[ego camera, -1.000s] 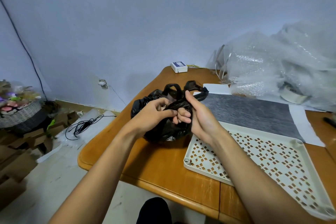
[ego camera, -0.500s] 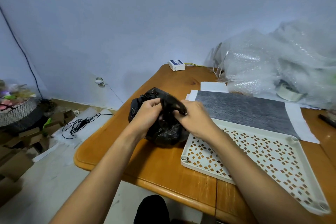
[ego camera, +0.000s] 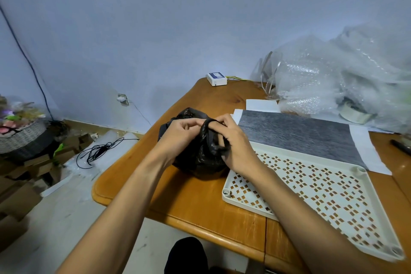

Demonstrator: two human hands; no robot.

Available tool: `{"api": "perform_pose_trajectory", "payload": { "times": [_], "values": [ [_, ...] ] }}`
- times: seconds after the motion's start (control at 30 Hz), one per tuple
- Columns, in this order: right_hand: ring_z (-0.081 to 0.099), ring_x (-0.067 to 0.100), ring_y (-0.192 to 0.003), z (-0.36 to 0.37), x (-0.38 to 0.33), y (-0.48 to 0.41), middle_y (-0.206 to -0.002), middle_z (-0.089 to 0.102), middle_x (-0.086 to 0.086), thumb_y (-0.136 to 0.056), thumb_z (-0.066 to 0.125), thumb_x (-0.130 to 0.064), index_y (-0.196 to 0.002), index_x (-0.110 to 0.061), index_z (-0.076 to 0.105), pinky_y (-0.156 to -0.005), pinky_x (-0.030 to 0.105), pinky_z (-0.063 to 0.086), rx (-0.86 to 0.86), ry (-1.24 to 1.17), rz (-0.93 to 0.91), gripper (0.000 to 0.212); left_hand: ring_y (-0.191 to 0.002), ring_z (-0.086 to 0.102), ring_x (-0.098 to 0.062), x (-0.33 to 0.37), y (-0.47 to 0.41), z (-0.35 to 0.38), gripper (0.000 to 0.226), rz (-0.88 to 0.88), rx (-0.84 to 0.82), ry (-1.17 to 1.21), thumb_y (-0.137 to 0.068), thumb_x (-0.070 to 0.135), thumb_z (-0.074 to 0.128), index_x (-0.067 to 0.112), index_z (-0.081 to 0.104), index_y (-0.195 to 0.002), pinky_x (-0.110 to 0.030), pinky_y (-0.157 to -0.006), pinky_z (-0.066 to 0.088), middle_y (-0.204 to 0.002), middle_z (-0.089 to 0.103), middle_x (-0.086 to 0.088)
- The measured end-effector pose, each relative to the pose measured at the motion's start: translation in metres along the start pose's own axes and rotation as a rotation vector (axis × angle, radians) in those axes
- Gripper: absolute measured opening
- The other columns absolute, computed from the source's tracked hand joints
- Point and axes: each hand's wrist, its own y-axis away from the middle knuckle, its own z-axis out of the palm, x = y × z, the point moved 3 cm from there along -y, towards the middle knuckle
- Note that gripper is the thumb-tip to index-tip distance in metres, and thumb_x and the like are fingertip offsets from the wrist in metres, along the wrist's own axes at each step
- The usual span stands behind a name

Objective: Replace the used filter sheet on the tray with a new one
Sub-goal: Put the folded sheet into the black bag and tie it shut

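Observation:
A black plastic bag [ego camera: 200, 160] sits bunched on the wooden table [ego camera: 191, 204], just left of the white perforated tray [ego camera: 315, 191]. My left hand [ego camera: 178, 135] pinches the bag's twisted handle from the left. My right hand [ego camera: 235, 142] grips the same twisted black loop from the right, fingers curled through it. The tray lies bare, with no sheet on it. Beyond the tray a dark grey filter sheet [ego camera: 295, 133] lies flat on white paper [ego camera: 364, 151].
A heap of clear bubble wrap [ego camera: 347, 78] fills the table's back right, with a tape roll [ego camera: 353, 113] under it. A small white box [ego camera: 216, 78] stands at the far edge. On the floor to the left lie a black cable [ego camera: 97, 151], cardboard pieces and a wicker basket [ego camera: 20, 133].
The bag's handles, held up and apart a second ago, have been pulled down and twisted together. Both hands have closed in over the top of the bag.

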Motion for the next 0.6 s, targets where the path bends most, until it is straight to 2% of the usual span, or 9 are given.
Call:
{"api": "perform_pose_trajectory", "payload": {
  "times": [0.07, 0.1, 0.17, 0.23, 0.3, 0.37, 0.5, 0.57, 0.6],
  "values": [
    [0.067, 0.008, -0.089, 0.002, 0.0, 0.001, -0.097, 0.062, 0.001, -0.097, 0.056, 0.0, -0.113, 0.007, 0.06, -0.07, 0.017, 0.052, -0.005, -0.218, 0.12, 0.018, -0.076, 0.074, -0.003, 0.002, -0.001, -0.003, 0.023, 0.064, 0.071, -0.062, -0.097, 0.002, 0.062, 0.016, 0.079, -0.102, -0.013, -0.066, 0.054, -0.081, 0.08, 0.005],
    [0.066, 0.007, -0.096, 0.001, 0.0, -0.001, -0.102, 0.063, 0.0, -0.096, 0.055, 0.004, -0.114, 0.009, 0.061, -0.078, 0.015, 0.051, 0.016, -0.241, 0.138, 0.019, -0.074, 0.074, -0.001, 0.003, -0.002, -0.005, 0.023, 0.091, 0.119, -0.098, -0.096, 0.001, 0.063, 0.018, 0.079, -0.099, -0.013, -0.066, 0.054, -0.077, 0.08, 0.007],
    [0.059, 0.018, -0.113, 0.001, -0.006, 0.002, -0.118, 0.059, 0.008, -0.093, 0.055, 0.012, -0.105, 0.001, 0.068, -0.094, 0.016, 0.046, 0.059, -0.37, 0.149, 0.02, -0.073, 0.074, -0.003, 0.003, -0.005, -0.01, 0.017, 0.121, 0.227, -0.153, -0.094, 0.008, 0.068, 0.021, 0.079, -0.092, -0.018, -0.069, 0.057, -0.071, 0.078, 0.008],
    [0.058, 0.021, -0.111, -0.003, -0.008, 0.003, -0.118, 0.06, 0.011, -0.094, 0.055, 0.011, -0.092, -0.008, 0.07, -0.094, 0.017, 0.045, 0.084, -0.586, 0.269, 0.024, -0.077, 0.076, -0.008, 0.0, -0.011, -0.018, 0.008, 0.11, 0.339, -0.166, -0.092, 0.017, 0.073, 0.02, 0.08, -0.09, -0.027, -0.077, 0.06, -0.072, 0.078, 0.007],
    [0.059, 0.015, -0.108, -0.006, -0.005, 0.004, -0.117, 0.063, 0.004, -0.093, 0.056, 0.004, -0.088, -0.009, 0.069, -0.094, 0.024, 0.046, 0.096, -0.647, 0.369, 0.02, -0.077, 0.076, -0.013, -0.004, -0.018, -0.028, 0.005, 0.066, 0.435, -0.123, -0.09, 0.021, 0.076, 0.02, 0.08, -0.087, -0.033, -0.079, 0.061, -0.073, 0.078, 0.006],
    [0.058, 0.011, -0.111, -0.005, -0.002, 0.007, -0.117, 0.064, 0.002, -0.092, 0.054, -0.001, -0.102, -0.006, 0.068, -0.1, 0.032, 0.045, 0.088, -0.645, 0.415, 0.018, -0.078, 0.075, -0.017, -0.005, -0.025, -0.037, 0.008, 0.009, 0.517, -0.052, -0.089, 0.021, 0.075, 0.019, 0.079, -0.082, -0.032, -0.077, 0.061, -0.075, 0.077, 0.001],
    [0.056, 0.009, -0.112, -0.002, 0.002, 0.017, -0.113, 0.062, -0.005, -0.09, 0.047, 0.0, -0.118, -0.022, 0.062, -0.092, 0.026, 0.041, 0.059, -0.601, 0.471, 0.039, -0.071, 0.073, -0.017, -0.009, -0.03, -0.055, 0.008, -0.1, 0.596, 0.228, -0.089, 0.011, 0.071, 0.007, 0.077, -0.09, -0.024, -0.065, 0.058, -0.072, 0.076, -0.002],
    [0.054, 0.002, -0.108, -0.001, 0.002, 0.026, -0.114, 0.06, -0.009, -0.094, 0.047, 0.002, -0.117, -0.021, 0.061, -0.087, 0.023, 0.041, 0.017, -0.548, 0.489, 0.036, -0.081, 0.075, -0.025, -0.014, -0.033, -0.063, 0.019, -0.124, 0.598, 0.391, -0.088, 0.006, 0.068, -0.004, 0.074, -0.102, -0.027, -0.071, 0.061, -0.089, 0.079, -0.012],
    [0.053, 0.0, -0.104, -0.001, 0.002, 0.031, -0.113, 0.06, -0.008, -0.096, 0.047, 0.0, -0.117, -0.02, 0.061, -0.082, 0.021, 0.041, 0.0, -0.5, 0.497, 0.032, -0.084, 0.075, -0.027, -0.014, -0.034, -0.066, 0.02, -0.128, 0.604, 0.435, -0.088, 0.004, 0.066, -0.006, 0.073, -0.104, -0.026, -0.068, 0.06, -0.098, 0.079, -0.016]
  ]
}}
